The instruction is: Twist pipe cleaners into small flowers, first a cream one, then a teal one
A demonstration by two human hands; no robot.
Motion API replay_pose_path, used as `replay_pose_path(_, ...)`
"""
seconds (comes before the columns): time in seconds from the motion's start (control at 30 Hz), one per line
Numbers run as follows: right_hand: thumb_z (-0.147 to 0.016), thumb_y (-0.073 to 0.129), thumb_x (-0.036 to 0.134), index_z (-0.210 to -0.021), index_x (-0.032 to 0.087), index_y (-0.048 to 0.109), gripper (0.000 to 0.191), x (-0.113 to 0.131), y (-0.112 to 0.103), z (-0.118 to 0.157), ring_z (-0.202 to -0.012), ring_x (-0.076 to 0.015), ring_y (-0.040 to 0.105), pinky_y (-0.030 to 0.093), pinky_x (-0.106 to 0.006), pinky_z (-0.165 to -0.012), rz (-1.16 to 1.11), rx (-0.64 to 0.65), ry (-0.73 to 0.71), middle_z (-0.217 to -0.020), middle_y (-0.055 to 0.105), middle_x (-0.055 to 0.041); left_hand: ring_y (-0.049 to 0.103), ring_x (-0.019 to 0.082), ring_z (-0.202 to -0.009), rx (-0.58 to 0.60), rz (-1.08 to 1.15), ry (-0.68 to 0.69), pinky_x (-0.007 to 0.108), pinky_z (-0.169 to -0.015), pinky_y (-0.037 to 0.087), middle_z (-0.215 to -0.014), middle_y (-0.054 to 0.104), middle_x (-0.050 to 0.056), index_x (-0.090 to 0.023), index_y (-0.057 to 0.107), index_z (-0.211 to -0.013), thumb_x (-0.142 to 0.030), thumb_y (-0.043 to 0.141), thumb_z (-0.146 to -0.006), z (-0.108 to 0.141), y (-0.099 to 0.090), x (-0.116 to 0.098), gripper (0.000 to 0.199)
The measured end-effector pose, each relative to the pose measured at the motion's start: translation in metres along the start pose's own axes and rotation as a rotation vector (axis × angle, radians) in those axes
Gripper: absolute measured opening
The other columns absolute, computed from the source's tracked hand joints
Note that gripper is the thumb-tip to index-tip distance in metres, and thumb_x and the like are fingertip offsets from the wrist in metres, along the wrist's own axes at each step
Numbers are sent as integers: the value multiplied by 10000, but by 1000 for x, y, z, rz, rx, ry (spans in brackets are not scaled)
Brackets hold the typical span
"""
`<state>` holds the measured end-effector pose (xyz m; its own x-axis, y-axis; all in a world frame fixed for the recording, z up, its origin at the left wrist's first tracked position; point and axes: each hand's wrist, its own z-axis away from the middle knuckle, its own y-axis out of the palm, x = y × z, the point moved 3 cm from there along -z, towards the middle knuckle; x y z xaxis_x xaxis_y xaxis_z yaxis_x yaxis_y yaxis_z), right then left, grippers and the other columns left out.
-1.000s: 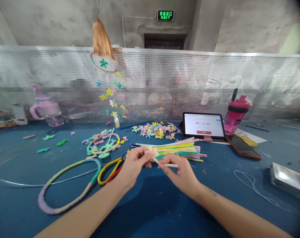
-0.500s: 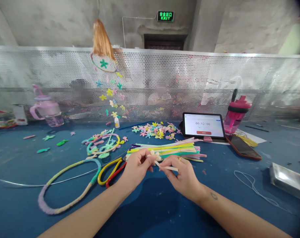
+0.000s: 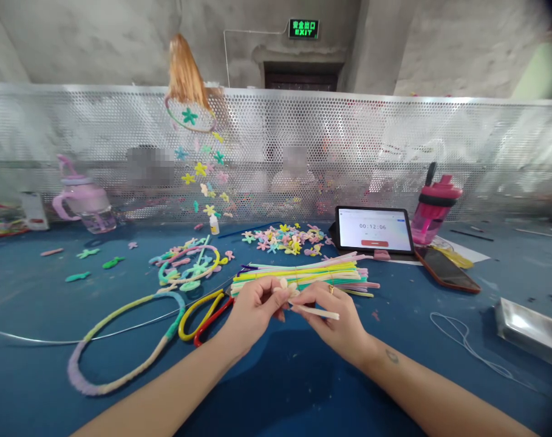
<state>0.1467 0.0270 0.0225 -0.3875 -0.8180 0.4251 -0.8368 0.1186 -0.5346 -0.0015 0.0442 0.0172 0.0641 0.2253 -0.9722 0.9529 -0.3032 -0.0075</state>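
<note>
Between my hands is a cream pipe cleaner [image 3: 320,313], its far end bent into small flower-like loops. My left hand [image 3: 263,303] pinches the looped part between thumb and fingers. With thumb and forefinger, my right hand [image 3: 333,314] grips the same stem close to the loops, and its straight tail sticks out to the right. Just behind both hands lies a bundle of coloured pipe cleaners [image 3: 303,273]. Scissors with yellow and red handles [image 3: 201,315] rest left of my left hand, partly covered by it.
A fuzzy pastel hoop [image 3: 125,343] lies at left, a smaller hoop [image 3: 189,264] behind it. Small fuzzy flowers [image 3: 287,238] are heaped beyond the bundle. A tablet [image 3: 374,229], pink bottle [image 3: 437,209], phone [image 3: 447,270] and metal box [image 3: 531,331] stand or lie right. A perforated screen [image 3: 257,152] closes the back.
The fingers of my right hand have shifted slightly closer to the left hand. More of the cream tail now shows to the right, and the flower loops are turned a little.
</note>
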Motion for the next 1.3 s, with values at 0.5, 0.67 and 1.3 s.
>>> replay_pose_path(0.5, -876, 431, 121, -951, 259, 626, 251, -10, -4, -5, -757, -180, 581, 439, -327, -724, 110, 82, -155, -818, 665, -36, 512, 116, -563, 34, -141, 25, 225, -572, 427, -629, 520, -12, -141, 562, -687, -396, 560, -810, -5, -4, 7, 283)
replay_pose_path(0.67, -874, 459, 140, -895, 240, 617, 189, -10, -3, -7, -736, -179, 569, 429, -319, -701, 69, 73, -76, -782, 645, -36, 512, 124, -573, 33, -182, 32, 227, -575, 422, -645, 520, -5, -145, 558, -686, -382, 548, -816, -4, -5, 2, 270)
replay_pose_path(1.3, -812, 599, 195, -832, 204, 649, 56, -12, -4, -10, -923, -194, 543, 461, -296, -749, -134, 8, 107, -995, 550, -75, 488, 105, -532, 207, -255, 1, 213, -534, 392, -626, 515, -8, -145, 509, -652, -296, 523, -814, -4, -1, 2, 222)
